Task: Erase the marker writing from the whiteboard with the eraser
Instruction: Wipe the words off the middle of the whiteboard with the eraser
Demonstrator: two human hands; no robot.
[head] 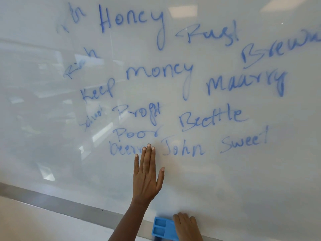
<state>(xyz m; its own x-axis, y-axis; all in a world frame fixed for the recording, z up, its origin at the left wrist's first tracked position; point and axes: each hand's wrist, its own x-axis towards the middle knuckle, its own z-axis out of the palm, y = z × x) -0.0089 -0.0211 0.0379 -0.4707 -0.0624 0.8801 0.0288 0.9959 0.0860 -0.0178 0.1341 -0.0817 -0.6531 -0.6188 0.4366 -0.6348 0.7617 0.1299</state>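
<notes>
The whiteboard (243, 171) was covered with blue marker writing (156, 73) across its upper and middle area: words such as "Honey", "money", "Keep", "Beetle", "John" and "Sweet" were legible, some smudged. The left hand (146, 178) was laid flat against the board, fingers (149, 153) extended and spread slightly, holding nothing, with the fingertips touching the end of the lowest left word. The blue eraser (162, 227) was seen at the bottom edge of the board, just above the grey frame (52, 200). The right hand (186, 226) was placed over the eraser's right part, fingers curled down on it, gripping it against the board surface.
</notes>
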